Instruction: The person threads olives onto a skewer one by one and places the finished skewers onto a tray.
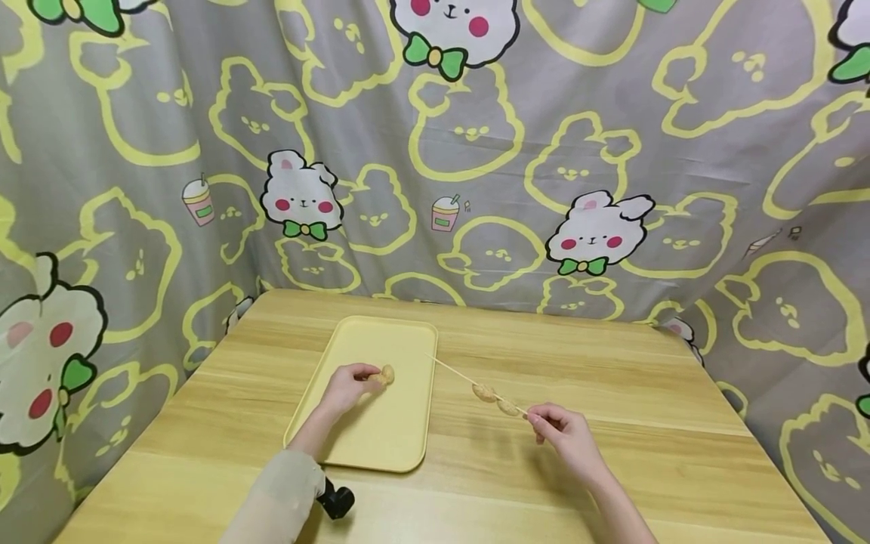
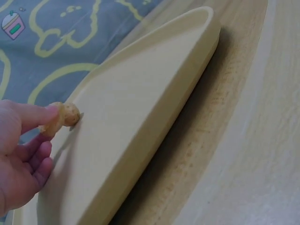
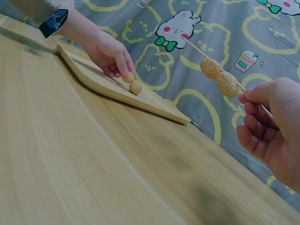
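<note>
- Tray (image 1: pixel 390 442): lies beneath the left hand, apparently to catch loose pieces.
- Left hand (image 1: pixel 347 388): thumb and fingers pinch one ball (image 2: pixel 56 124); the second ball (image 3: pixel 136 87) sits right beside it, full support unclear from where I stand.
- Stick (image 1: pixel 454 369): slants up-left above the table (image 1: pixel 544 491), carrying two balls (image 1: pixel 485 392).
- Right hand (image 1: pixel 566 436): fingertips clamped on the stick's near end, presumably keeping its far length free.

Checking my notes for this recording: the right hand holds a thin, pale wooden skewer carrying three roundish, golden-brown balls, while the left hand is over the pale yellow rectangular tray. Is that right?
Not three: the right wrist view shows the right hand holding the skewer with two balls on it. The left hand is over the tray, as you say.
</note>
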Demonstrator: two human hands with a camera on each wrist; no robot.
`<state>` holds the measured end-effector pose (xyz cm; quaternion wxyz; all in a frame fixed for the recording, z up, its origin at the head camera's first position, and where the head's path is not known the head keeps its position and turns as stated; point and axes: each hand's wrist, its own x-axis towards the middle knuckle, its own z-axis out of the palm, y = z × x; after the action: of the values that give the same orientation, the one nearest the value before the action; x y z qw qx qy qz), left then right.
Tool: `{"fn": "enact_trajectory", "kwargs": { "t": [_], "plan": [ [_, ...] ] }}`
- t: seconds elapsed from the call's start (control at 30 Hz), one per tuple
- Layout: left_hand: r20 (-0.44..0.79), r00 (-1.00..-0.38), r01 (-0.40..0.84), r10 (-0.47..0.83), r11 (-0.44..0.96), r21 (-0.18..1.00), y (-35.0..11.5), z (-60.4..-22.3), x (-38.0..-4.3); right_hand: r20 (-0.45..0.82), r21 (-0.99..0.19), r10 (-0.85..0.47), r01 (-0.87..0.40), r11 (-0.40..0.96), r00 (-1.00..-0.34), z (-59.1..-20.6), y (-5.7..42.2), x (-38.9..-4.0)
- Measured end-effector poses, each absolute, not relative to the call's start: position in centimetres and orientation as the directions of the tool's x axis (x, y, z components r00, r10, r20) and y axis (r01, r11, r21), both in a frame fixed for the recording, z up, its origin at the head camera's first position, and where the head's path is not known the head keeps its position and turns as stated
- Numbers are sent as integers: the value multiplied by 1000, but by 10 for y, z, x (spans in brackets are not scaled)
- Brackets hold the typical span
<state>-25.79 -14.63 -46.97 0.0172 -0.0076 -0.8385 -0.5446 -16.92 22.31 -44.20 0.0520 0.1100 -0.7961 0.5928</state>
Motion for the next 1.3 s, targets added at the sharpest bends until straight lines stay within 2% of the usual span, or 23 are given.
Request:
{"fn": "enact_trajectory", "kwargs": {
  "t": [0.1, 0.23, 0.4, 0.53, 0.7, 0.93, 1.3],
  "plan": [
    [35, -999, 24, -23, 363, 931, -147, -470, -256, 209, -932, -118, -234, 276, -971, -443, 225, -168],
    [25, -999, 19, -21, 233, 972, -145, -465, -254, 201, -933, -116, -226, 280, -973, -443, 226, -167],
    [66, -995, 70, 77, 50, 996, -140, -450, -248, 223, -923, -148, -258, 285, -963, -442, 225, -166],
    [117, -977, 115, 177, -22, 993, -133, -440, -245, 255, -912, -177, -298, 283, -951, -443, 224, -166],
    [158, -954, 148, 253, -58, 987, -125, -433, -242, 269, -903, -200, -319, 287, -942, -444, 223, -166],
    [217, -943, 191, 253, -123, 974, -115, -428, -236, 280, -901, -201, -329, 282, -939, -445, 223, -166],
    [193, -928, 150, 319, -154, 977, -110, -425, -234, 287, -894, -184, -332, 300, -940, -443, 227, -163]
  ]
}}
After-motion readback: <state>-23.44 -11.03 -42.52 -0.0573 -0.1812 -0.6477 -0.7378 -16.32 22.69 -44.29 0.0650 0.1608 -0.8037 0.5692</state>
